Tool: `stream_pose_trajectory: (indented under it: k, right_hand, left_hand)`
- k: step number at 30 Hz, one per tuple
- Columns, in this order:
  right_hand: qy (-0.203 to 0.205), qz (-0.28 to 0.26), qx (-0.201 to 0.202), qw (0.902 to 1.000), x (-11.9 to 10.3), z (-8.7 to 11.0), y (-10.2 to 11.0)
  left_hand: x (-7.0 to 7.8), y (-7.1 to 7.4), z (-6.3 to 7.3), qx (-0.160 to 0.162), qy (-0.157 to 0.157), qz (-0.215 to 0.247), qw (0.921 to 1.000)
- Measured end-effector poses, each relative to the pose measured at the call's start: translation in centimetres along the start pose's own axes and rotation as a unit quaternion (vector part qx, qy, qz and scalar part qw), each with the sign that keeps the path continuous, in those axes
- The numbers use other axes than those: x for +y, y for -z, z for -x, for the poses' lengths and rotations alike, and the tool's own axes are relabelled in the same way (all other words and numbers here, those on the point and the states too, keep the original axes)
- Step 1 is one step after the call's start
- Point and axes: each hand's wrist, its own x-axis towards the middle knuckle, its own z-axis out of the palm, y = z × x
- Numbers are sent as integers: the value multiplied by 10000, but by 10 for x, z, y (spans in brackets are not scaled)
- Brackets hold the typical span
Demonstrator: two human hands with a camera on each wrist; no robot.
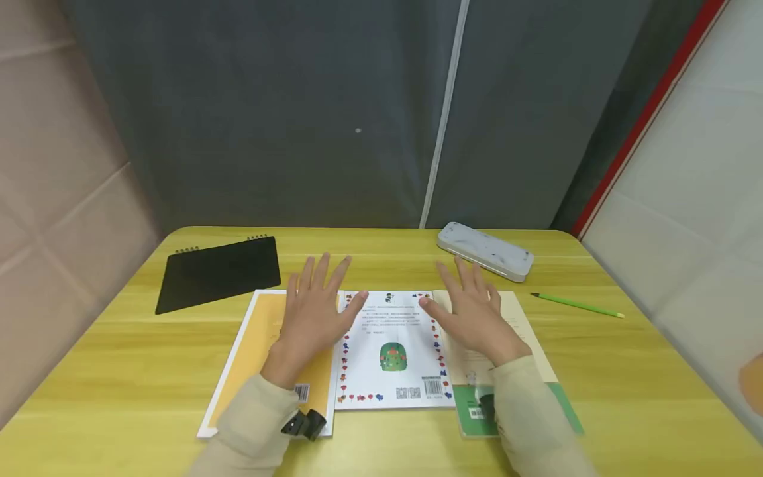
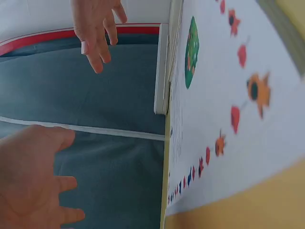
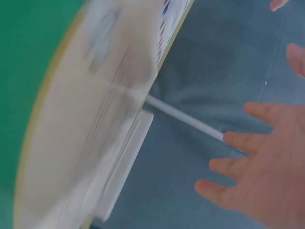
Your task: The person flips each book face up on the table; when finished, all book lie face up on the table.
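Three books lie side by side on the table. My left hand, fingers spread, hovers over the orange book with the white border. Over the cream and green book is my right hand, its fingers spread too. Between them lies the white book, back cover up, with a flower border and a green picture. In the left wrist view the left palm stands apart from the white page. Daylight also shows between the right palm and the cream cover in the right wrist view. Neither hand holds anything.
A black spiral notebook lies at the back left of the yellow wooden table. The pale pencil case sits at the back right, with a green pencil in front of it. A dark curtain hangs behind.
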Motion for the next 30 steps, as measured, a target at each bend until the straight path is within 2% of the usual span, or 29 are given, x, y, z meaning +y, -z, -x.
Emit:
stream_pose_trajectory:
  k: [3, 7, 13, 18, 22, 26, 30]
  right_hand:
    - [9, 12, 12, 10000, 13, 10, 9]
    - [-90, 122, 4, 9999, 37, 30, 22]
    - [-213, 303, -128, 9992, 75, 57, 36]
    - [-295, 473, -362, 9978, 107, 78, 38]
    - [-609, 227, -958, 9933, 127, 93, 37]
    - [-888, -176, -1468, 9850, 136, 101, 31]
    - [-673, -233, -1422, 9873, 140, 104, 22]
  left_hand:
    - [12, -7, -3, -195, -167, 499, 9984]
    - [29, -20, -10, -350, -487, 1131, 9918]
    - [48, -45, -30, -741, -799, 1561, 9817]
    - [66, -64, -55, -1167, -1081, 1401, 9773]
    - [75, -77, -73, -1307, -1290, 1154, 9762]
    - [78, -90, -82, -1375, -1171, 833, 9800]
    - [78, -96, -83, -1535, -1010, 484, 9818]
